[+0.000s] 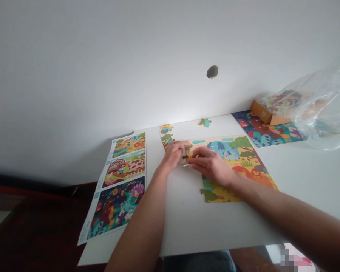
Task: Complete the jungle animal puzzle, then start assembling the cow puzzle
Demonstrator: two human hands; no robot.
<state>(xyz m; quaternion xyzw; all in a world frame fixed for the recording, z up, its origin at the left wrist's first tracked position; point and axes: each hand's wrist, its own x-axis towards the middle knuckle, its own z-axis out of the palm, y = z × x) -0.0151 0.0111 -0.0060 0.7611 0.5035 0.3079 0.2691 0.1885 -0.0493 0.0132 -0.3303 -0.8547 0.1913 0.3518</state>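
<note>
A partly joined jigsaw puzzle (229, 162) with blue elephants, orange lions and green trees lies flat on the white table. At its left edge, my right hand (212, 164) pinches a small puzzle piece (186, 164), whose pale edge shows beyond the fingertips. My left hand (174, 154) is beside the puzzle's upper left corner, fingers curled in close to the right fingertips. What the left fingers grip is hidden. Behind the left hand lies a short strip of puzzle pieces (167, 136).
A picture sheet (109, 166) with three scenes overhangs the table's left side. A loose puzzle piece pair (205, 122) lies near the wall. At the right back are a dark finished puzzle (260, 132), an orange box (268, 113) and a clear plastic bag (325, 109).
</note>
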